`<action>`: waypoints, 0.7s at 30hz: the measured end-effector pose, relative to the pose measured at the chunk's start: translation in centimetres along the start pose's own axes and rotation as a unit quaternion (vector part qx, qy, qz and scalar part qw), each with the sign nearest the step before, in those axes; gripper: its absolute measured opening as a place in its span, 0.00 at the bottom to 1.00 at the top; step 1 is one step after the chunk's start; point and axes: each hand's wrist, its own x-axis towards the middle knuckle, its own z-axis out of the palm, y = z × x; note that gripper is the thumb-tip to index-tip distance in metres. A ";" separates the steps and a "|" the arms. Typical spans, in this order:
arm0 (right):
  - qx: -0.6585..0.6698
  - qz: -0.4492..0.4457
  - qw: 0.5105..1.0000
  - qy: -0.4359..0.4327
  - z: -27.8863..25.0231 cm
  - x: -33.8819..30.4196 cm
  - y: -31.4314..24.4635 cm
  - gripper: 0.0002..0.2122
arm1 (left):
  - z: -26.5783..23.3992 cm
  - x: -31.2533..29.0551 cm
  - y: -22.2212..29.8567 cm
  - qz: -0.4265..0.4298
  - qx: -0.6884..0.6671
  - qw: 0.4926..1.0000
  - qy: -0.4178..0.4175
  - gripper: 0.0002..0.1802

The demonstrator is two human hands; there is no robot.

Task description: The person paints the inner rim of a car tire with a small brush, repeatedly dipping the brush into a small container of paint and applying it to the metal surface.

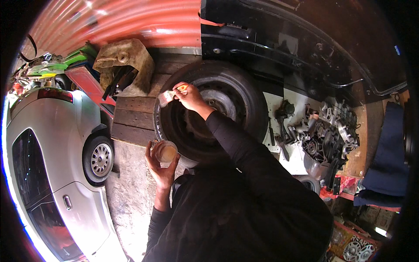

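Note:
A black tyre [255,111] on a dark steel wheel rim [218,102] lies flat on a wooden plank bench. My right hand [190,98] grips a paintbrush [166,98] with an orange handle, its pale bristles at the tyre's left sidewall. Whether the bristles touch the rubber is hard to tell. Lower left, beside the tyre's near edge, my left hand [161,168] holds a small clear cup [166,152] with fingers and thumb around it. Something pale and cloudy is in the cup.
Left of the planks [133,114] stands a silver car [70,144]. A cut-open dirty jerrycan [124,65] sits on the bench's far left. Greasy engine parts [327,135] lie to the right, near dark blue cloth [388,153]. A black panel [283,48] leans behind the tyre.

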 end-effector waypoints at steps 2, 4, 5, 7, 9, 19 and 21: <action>-0.077 -0.041 0.996 0.022 -1.6 1.2 1.2 0.03 | 0.0 0.0 -0.1 0.002 0.004 1.000 -0.006 0.57; -0.131 -0.081 0.985 0.083 -2.7 1.1 -1.1 0.05 | -0.5 -0.3 -0.3 0.005 0.024 1.000 -0.008 0.58; -0.219 -0.096 0.962 0.133 -4.1 1.3 -1.5 0.06 | -0.3 -0.4 -0.2 0.007 0.022 1.000 -0.013 0.58; -0.204 -0.054 0.964 0.163 -6.7 1.7 -2.6 0.06 | -0.3 -0.4 -0.1 0.011 0.023 1.000 -0.015 0.57; -0.232 -0.050 0.940 0.244 -9.9 1.7 -2.6 0.06 | 0.0 -0.4 0.3 0.013 0.023 0.999 -0.024 0.57; -0.218 -0.077 0.902 0.366 -14.9 -2.0 -3.0 0.07 | 0.3 -0.2 0.5 -0.002 0.037 0.999 -0.033 0.56; -0.191 -0.098 0.902 0.376 -14.1 -2.7 -4.2 0.07 | 0.2 -0.1 0.4 0.005 0.033 0.999 -0.033 0.56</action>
